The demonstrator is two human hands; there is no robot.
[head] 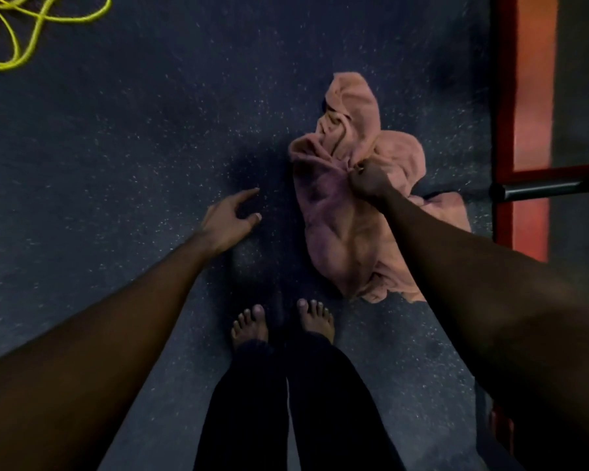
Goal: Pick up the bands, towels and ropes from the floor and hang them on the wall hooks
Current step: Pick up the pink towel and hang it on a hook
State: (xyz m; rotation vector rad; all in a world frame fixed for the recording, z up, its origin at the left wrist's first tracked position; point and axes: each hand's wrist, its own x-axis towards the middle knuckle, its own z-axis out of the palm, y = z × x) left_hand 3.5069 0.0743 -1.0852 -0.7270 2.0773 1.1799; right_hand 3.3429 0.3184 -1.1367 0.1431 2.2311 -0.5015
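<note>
My right hand pinches the towel, crumpled on the floor; left hand loose, empty. Risk: a thin pinch slips as the towel's weight unfolds.

Dark speckled floor, red frame, black bar, dim light

Bare arms & feet, black trousers.

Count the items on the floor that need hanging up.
2: the pink towel, gripped by the right hand, and a yellow rope at upper left. More may lie out of view.
</note>
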